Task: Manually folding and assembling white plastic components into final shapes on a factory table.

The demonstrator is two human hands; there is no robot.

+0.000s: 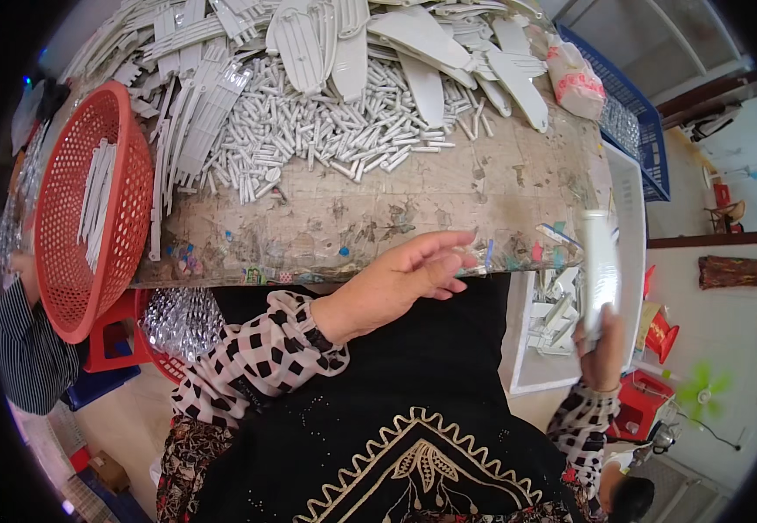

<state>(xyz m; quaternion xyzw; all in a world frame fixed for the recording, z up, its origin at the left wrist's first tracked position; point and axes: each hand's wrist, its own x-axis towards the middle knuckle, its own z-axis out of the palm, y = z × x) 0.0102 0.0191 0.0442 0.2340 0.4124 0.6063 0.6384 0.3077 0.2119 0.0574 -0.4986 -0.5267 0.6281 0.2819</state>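
Observation:
My right hand [602, 350] is closed around the lower end of a long, smooth white plastic piece [602, 266], which stands roughly upright over the inner side of a white box [627, 187]. The hand and piece are slightly blurred. Below and left of the piece, several white plastic parts [555, 318] lie in that box. At the table's front edge my left hand [406, 268] hovers with its fingers loosely stretched out, holding nothing. A large heap of short white rods [309, 118] spreads over the worn table [370, 213] beyond it.
Flat white plastic panels [422, 39] pile up behind the rods. At left, an orange-red basket [126, 209] holds white strips [98, 196]; another person's striped sleeve [32, 357] is beside it. A blue crate [655, 144] and a white plastic bag [575, 77] are at far right.

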